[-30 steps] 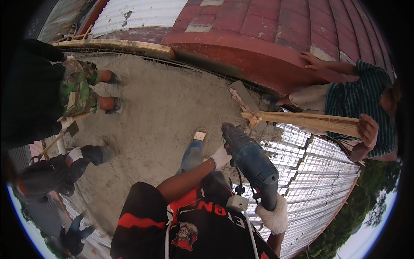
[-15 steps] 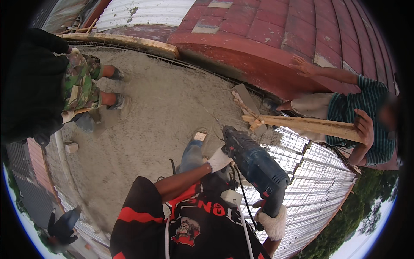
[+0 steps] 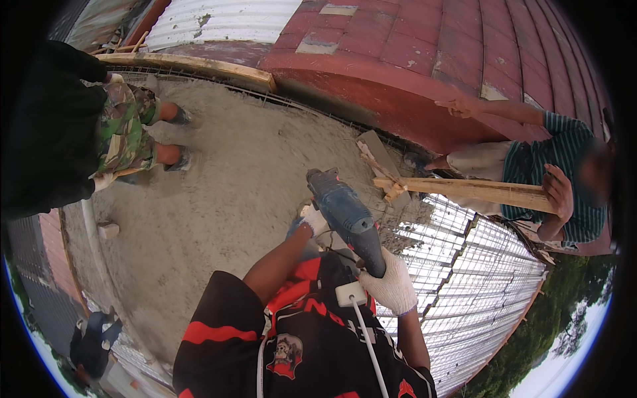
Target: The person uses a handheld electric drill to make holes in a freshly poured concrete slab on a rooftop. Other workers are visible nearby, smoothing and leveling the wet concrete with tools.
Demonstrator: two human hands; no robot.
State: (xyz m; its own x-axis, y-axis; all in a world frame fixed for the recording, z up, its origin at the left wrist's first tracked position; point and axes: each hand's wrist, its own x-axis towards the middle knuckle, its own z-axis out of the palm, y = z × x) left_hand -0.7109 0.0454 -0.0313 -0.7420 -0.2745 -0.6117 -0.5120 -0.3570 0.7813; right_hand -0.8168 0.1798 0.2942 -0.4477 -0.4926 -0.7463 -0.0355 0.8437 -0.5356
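A dark blue rotary hammer drill (image 3: 342, 209) slants across in front of my body, its front end toward the wet concrete (image 3: 225, 219) and its rear handle toward me. My left hand (image 3: 316, 219), in a white knit glove, closes on the drill near its front, with some fingers hidden behind the tool body. The rear handle sits in my gloved right hand (image 3: 391, 284), fingers wrapped round it. No bit shows clearly past the front end. A white socket block (image 3: 350, 294) on a white cord rests against my shirt, just left of my right hand.
Steel mesh over corrugated sheets (image 3: 458, 278) lies to my right. A co-worker (image 3: 551, 172) at right holds a wooden pole (image 3: 471, 192) with a crosspiece. Another (image 3: 126, 132) stands in the concrete at left. A red tiled roof (image 3: 411, 40) borders the far side.
The drill has shifted left, and its front end has swung leftward. Both my hands moved left with it, still gripping. The right co-worker's raised hand has moved slightly left.
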